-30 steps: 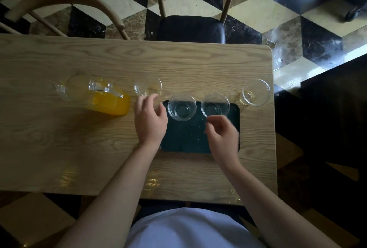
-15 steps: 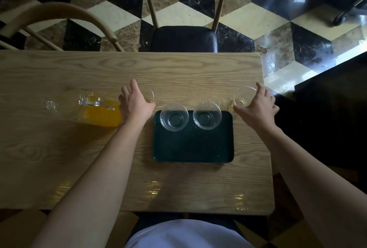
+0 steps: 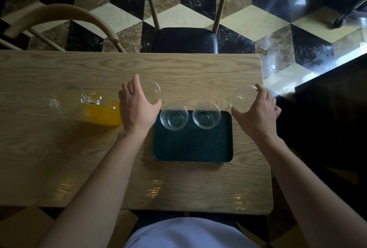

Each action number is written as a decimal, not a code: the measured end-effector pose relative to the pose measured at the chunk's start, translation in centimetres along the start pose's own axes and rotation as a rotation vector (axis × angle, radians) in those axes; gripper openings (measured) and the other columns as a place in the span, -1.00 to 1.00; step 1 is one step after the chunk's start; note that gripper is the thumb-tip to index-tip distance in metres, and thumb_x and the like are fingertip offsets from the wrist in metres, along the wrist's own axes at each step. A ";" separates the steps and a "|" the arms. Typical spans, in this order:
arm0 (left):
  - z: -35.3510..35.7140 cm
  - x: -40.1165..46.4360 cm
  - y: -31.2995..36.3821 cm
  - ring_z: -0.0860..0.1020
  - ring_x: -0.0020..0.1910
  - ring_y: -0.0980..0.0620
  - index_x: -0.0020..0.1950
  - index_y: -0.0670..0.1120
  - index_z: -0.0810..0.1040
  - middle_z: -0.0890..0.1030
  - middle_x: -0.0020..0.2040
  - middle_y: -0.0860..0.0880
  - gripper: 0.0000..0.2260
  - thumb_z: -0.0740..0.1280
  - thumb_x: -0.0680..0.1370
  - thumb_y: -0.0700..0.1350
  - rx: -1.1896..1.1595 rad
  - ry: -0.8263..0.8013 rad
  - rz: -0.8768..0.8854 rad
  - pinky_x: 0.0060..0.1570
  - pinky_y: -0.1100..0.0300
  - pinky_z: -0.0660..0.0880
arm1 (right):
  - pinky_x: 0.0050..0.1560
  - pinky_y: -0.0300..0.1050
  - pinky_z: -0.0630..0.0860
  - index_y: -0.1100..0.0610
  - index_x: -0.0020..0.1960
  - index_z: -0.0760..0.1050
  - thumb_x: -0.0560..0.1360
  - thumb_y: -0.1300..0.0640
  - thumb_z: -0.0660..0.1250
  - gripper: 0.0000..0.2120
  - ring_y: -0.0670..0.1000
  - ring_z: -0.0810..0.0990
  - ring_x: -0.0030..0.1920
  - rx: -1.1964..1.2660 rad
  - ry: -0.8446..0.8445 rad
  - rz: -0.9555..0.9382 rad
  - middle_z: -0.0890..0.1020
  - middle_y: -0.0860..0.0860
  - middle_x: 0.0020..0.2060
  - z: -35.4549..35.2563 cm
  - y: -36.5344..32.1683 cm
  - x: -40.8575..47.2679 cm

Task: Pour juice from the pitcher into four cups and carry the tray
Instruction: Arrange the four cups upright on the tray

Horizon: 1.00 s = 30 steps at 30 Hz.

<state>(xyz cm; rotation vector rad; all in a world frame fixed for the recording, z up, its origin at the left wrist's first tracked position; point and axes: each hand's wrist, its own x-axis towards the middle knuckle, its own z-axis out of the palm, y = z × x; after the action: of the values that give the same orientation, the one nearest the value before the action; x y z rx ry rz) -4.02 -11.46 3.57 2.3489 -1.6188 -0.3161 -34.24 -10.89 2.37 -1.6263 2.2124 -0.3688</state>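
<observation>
Presently, centre of frame: one dark tray [image 3: 192, 144] lying flat on a wooden table [image 3: 59, 158], long side facing the viewer.

Item, two empty clear cups on the tray's far edge: left tray cup [image 3: 174, 116] and right tray cup [image 3: 206, 115], upright, side by side, not touching. The near part of the tray is bare, seemingly kept free for two more.

Item, left outer cup [image 3: 152, 92], just above and left of the tray, off it. The left hand [image 3: 137, 107] is wrapped round its side, thumb below the rim and fingers behind, a sideways hold suited to shifting it without touching the mouth.

Item, right outer cup [image 3: 243, 99], just right of the tray's upper right corner. The right hand [image 3: 258, 112] grips it from the right, fingers curled along the wall; the cup looks tilted toward the camera. Whether either cup has left the table cannot be told.

Item, glass pitcher [image 3: 87, 107], left of centre, holding orange juice, beside the left wrist, untouched.

Judgement: both outer cups are being gathered onto the tray; pouring has not begun, all four cups being empty.

Background, upper frame: two wooden chairs [image 3: 184, 9] on a patterned tile floor [image 3: 258, 19].
</observation>
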 end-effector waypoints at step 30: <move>3.6 -16.2 -1.4 0.39 0.35 -0.17 0.53 -0.08 0.17 0.36 0.38 -0.17 -0.14 0.56 0.35 -0.02 -0.150 -0.266 0.228 0.25 -0.09 0.49 | 0.33 0.09 0.29 0.11 0.56 0.17 0.32 -0.20 0.52 -0.04 0.07 0.40 0.39 -0.149 -0.310 -0.209 0.42 0.01 0.44 3.9 -1.9 -14.1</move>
<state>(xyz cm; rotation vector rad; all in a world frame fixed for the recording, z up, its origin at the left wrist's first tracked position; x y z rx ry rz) -9.68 3.81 0.17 2.0560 -1.8880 -0.6988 -27.10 2.02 1.63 -1.8570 1.8841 -0.0009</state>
